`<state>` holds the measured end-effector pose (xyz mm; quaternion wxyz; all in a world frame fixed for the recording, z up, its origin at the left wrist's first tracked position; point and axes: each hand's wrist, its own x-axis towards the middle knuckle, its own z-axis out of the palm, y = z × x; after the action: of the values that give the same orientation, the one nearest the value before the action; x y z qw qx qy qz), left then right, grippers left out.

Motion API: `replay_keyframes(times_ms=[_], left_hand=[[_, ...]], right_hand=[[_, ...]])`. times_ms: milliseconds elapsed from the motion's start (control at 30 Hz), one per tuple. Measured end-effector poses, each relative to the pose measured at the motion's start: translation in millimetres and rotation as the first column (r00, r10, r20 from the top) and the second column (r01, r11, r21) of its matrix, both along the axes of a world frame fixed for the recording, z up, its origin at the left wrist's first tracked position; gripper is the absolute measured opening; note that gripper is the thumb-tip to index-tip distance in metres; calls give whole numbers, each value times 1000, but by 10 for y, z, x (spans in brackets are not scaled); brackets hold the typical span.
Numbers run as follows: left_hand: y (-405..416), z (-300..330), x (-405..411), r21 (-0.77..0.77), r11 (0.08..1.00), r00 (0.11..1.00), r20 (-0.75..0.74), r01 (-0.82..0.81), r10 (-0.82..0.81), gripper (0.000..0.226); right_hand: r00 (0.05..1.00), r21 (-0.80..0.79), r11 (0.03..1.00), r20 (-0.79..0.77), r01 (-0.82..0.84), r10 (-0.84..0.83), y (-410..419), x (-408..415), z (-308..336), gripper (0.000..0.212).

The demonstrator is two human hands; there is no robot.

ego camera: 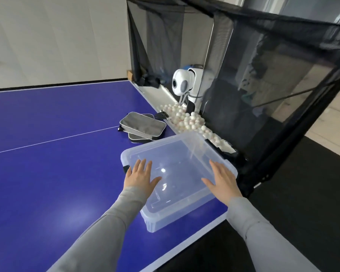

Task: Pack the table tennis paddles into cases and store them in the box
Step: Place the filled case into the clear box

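My left hand (140,174) and right hand (221,179) lie flat, fingers spread, on the lidded box (177,152) at the surface's (47,173) corner. Two cases (142,125) lie stacked just beyond it.

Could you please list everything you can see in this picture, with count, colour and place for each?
storage box: one, clear plastic with its lid on, at the table's near right corner
paddle cases: two, grey with black edging, stacked on the table beyond the box
table tennis table: one, blue with white lines, fills the left and centre
table tennis balls: many, white, heaped in the tray along the table's right edge
ball machine: one, white, upright behind the balls
catch net: one, black mesh, around the machine at right
left hand: one, fingers straight, flat on the lid
right hand: one, fingers straight, flat on the lid
sleeves: two, grey, on both forearms
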<state>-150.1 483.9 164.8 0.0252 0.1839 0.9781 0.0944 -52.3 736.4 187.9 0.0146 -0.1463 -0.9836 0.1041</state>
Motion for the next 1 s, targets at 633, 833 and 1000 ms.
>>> replay_keyframes(times_ms=[633,833,1000], left_hand=[[-38,-305,-19,500,646,812,266,-577,519,103],[33,-340,82,650,383,743,472,-657,474,110],[-12,-348,99,722,165,719,583,-672,378,101]], right_hand=[[991,-502,858,3,-112,131,1339,-1465,-392,78],[989,-732,681,82,-25,124,1504,-1509,-591,74],[994,-860,511,57,0,95,1519,-1487,-616,52]])
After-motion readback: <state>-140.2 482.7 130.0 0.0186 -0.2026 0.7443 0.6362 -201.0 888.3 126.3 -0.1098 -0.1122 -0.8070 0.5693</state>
